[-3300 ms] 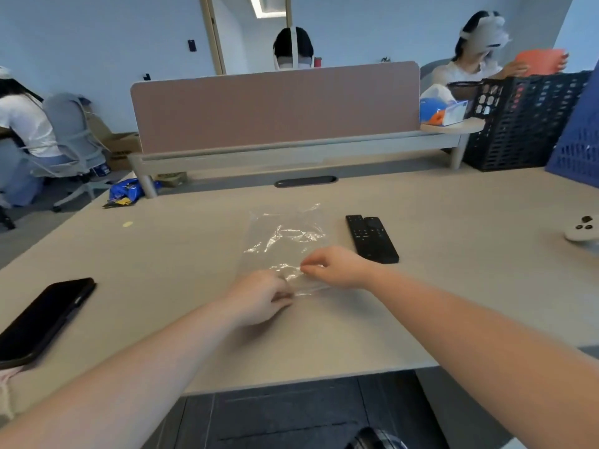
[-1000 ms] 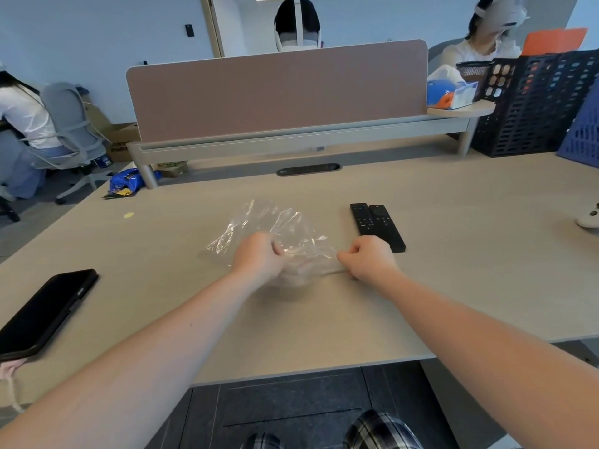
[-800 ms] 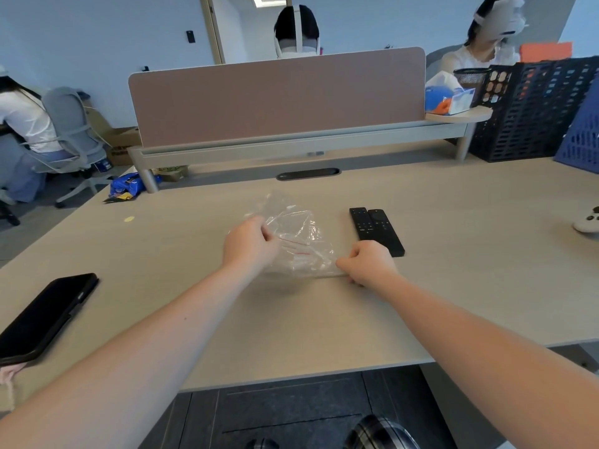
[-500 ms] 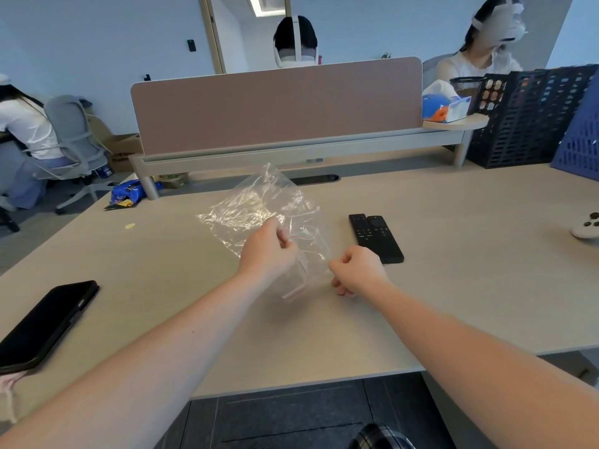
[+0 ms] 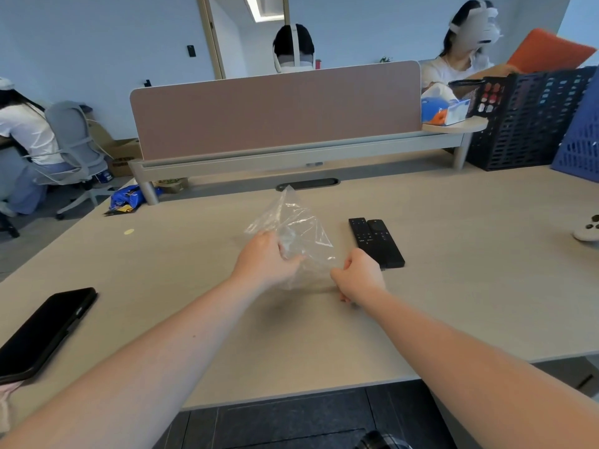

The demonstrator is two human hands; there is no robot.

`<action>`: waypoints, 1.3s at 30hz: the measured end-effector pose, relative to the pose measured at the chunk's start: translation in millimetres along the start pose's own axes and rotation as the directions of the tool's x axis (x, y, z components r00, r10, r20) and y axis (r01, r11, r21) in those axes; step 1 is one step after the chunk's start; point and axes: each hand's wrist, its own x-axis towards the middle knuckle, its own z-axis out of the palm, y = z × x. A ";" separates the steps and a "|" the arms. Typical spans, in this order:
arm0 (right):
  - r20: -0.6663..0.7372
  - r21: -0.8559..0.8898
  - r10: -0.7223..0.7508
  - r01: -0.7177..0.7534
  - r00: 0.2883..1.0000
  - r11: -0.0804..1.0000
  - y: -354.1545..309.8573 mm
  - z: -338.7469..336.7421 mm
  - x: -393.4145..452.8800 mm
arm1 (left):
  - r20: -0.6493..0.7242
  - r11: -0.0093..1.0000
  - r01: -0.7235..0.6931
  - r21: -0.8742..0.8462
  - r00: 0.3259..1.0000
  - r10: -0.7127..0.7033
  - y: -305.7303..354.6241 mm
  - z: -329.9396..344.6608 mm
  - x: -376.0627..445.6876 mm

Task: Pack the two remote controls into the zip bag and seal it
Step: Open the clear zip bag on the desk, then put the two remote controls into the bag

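Observation:
A clear plastic zip bag (image 5: 299,228) is held up off the table, crumpled and standing in a peak. My left hand (image 5: 264,259) grips its left side and my right hand (image 5: 356,275) pinches its lower right corner. Two black remote controls (image 5: 376,241) lie side by side on the table just right of the bag, close to my right hand but not touched. Nothing shows inside the bag.
A black phone (image 5: 42,332) lies at the left front of the table (image 5: 470,286). A white controller (image 5: 588,230) sits at the right edge. A pink divider (image 5: 275,108) and dark crates (image 5: 525,118) stand at the back. People sit beyond.
The bag was lifted from lying flat on the table and turned in both hands; its loose end now points up and away. The remotes have not moved.

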 end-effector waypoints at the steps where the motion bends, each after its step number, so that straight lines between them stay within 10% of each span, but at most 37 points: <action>1: 0.007 -0.014 0.008 -0.008 1.000 1.000 0.9 0.8 0.6 | 0.008 1.000 -0.018 0.011 1.000 0.018 -0.2 0.0 0.8; 11: -0.027 -0.067 -0.008 0.007 1.000 0.998 -0.2 -15.5 7.2 | 0.135 0.964 -0.255 0.071 0.960 0.244 -7.1 -8.7 -0.3; 14: -0.220 -0.268 -0.165 0.103 0.961 0.958 1.6 -20.6 11.6 | 0.129 0.952 -0.299 0.060 0.948 0.290 -8.4 -5.8 0.5; 20: -0.149 -0.642 -0.171 0.037 0.974 0.766 13.4 -20.5 24.2 | 0.156 0.956 -0.282 0.078 0.951 0.268 -11.1 -2.5 3.9; 32: -0.113 -0.397 0.020 -0.064 0.993 0.916 -9.0 -27.3 23.7 | -0.039 0.989 -0.079 -0.127 0.996 0.075 -24.7 3.6 3.4; 39: -0.105 -0.230 -0.198 0.170 0.975 0.958 -36.9 -42.7 -1.4 | -0.142 0.998 0.034 -0.050 0.989 -0.041 -37.3 0.2 13.6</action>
